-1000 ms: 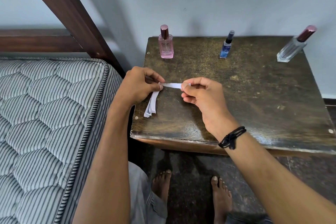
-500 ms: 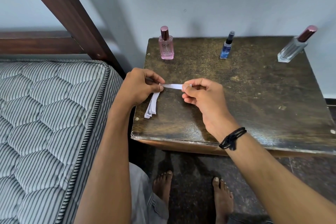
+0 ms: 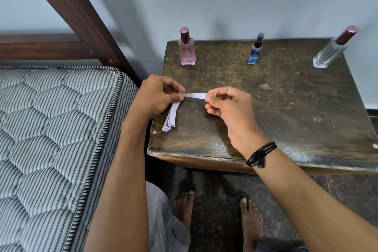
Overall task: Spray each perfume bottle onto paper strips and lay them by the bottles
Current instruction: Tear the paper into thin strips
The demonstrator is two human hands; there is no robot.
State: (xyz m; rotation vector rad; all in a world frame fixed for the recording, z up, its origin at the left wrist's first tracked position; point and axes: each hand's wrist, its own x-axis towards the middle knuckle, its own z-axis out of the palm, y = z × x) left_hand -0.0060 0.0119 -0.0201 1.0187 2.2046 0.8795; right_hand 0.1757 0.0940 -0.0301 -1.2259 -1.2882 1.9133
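Paper strip (image 3: 195, 95) was held level above the counter (image 3: 286, 108), long axis left to right, spanning both hands. Right hand (image 3: 227, 104) pinched its free end; left hand (image 3: 157, 96) gripped the other end plus the hanging spare strips (image 3: 171, 117). Pink bottle (image 3: 186, 49) stood at the far edge, straight beyond the left hand — nearest. Blue bottle (image 3: 254, 51) and clear bottle (image 3: 331, 51) stood farther right.

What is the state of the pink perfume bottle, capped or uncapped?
Capped. The pink perfume bottle stands upright on the table with its dark red cap seated on top.
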